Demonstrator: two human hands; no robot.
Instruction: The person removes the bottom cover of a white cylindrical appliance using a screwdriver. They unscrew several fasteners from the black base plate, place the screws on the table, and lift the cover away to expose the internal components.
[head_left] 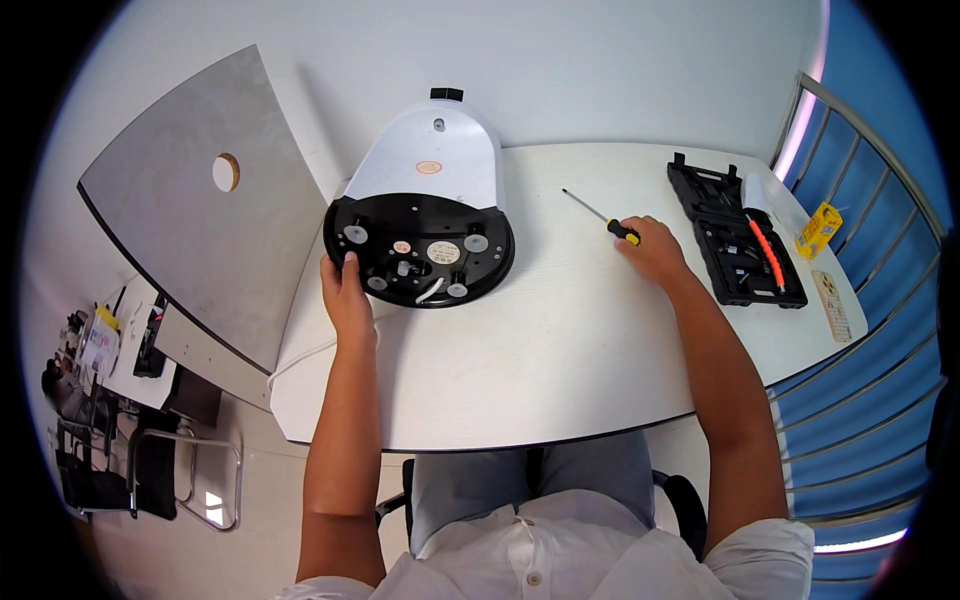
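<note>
A white appliance [440,155] lies on the white table with its black base [420,213] turned toward me. The underside shows several clear suction-cup feet, small round labels and a short white wire end. My left hand [347,300] grips the near left edge of this base, thumb on the black face and the other fingers mostly hidden. To the right, my right hand [658,253] is closed round the black-and-yellow handle of a screwdriver [623,232]. Its thin shaft points up and left, apart from the appliance.
An open black tool case [715,225] with an orange-red flexible shaft [767,255] lies at the right. Beside it are a yellow carton [819,230] and a power strip [832,306]. A grey panel [190,140] stands left; a metal railing [880,190] borders the right. A white cord [305,356] trails leftward.
</note>
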